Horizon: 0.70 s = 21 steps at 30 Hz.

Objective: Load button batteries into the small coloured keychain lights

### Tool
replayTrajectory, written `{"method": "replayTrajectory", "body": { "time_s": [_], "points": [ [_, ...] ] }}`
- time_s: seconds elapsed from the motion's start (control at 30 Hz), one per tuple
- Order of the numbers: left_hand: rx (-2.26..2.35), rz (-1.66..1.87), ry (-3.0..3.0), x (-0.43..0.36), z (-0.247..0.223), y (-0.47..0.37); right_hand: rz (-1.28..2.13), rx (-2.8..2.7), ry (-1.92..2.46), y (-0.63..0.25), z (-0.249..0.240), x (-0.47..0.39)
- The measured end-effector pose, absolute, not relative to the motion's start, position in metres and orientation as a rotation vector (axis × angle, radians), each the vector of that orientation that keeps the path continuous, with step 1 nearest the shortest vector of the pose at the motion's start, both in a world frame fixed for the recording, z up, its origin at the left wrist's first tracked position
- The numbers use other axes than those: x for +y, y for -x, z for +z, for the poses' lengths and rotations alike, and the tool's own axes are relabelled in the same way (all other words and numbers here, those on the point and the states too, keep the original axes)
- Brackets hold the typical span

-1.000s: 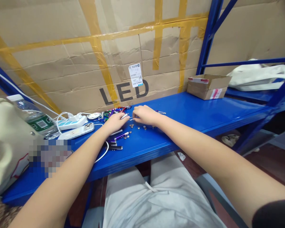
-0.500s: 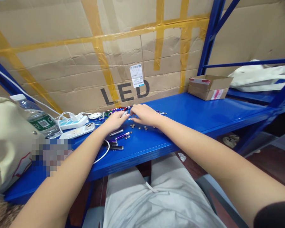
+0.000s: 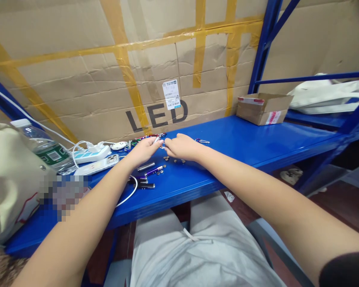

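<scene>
My left hand point(image 3: 143, 152) is closed on a small silver tube point(image 3: 157, 139) above the blue shelf. Right beside it, my right hand point(image 3: 181, 147) has its fingers bent together near a small metal clip at the tube's end; what those fingers pinch is too small to make out. Behind my left hand lies a pile of coloured small tubes and clips point(image 3: 136, 141). Nearer the front edge are a silver tube point(image 3: 146, 166), a purple tube point(image 3: 153, 171) and a black tube point(image 3: 148, 186). Several small button cells point(image 3: 166, 158) lie below my hands.
A phone point(image 3: 97, 164), a power strip point(image 3: 92, 153), a water bottle point(image 3: 52, 149) and a cream bag point(image 3: 14, 179) are on the left. A blue carabiner point(image 3: 202, 141) lies right of my hands. An open cardboard box point(image 3: 263, 109) stands at the back right.
The fingers of my right hand have curled in and drawn closer together beside my left hand. My left hand still holds the silver tube.
</scene>
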<state>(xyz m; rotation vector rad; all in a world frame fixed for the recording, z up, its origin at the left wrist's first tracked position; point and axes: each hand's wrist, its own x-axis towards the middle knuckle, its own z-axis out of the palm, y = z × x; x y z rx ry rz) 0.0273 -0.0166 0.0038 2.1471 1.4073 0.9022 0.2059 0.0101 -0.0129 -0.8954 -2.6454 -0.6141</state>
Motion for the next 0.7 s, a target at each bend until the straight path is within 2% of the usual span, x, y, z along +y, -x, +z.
{"method": "replayTrajectory", "body": {
  "time_s": [0.2,0.37,0.57,0.7],
  "points": [
    [1.536,0.872,-2.189,-0.016,0.003,-0.027,-0.572,-2.563,1.05,-0.206,-0.009,0.01],
    [1.412,0.713,-2.27,-0.015,-0.002,-0.024,-0.307,-2.471,1.156,-0.212,-0.002,0.012],
    [1.325,0.773,-2.226,-0.018,-0.001,-0.029,-0.162,-2.471,1.133,-0.211,-0.002,0.01],
    [1.177,0.847,-1.991,-0.015,-0.008,-0.03,-0.132,-2.482,1.135,-0.21,-0.002,0.008]
  ]
}}
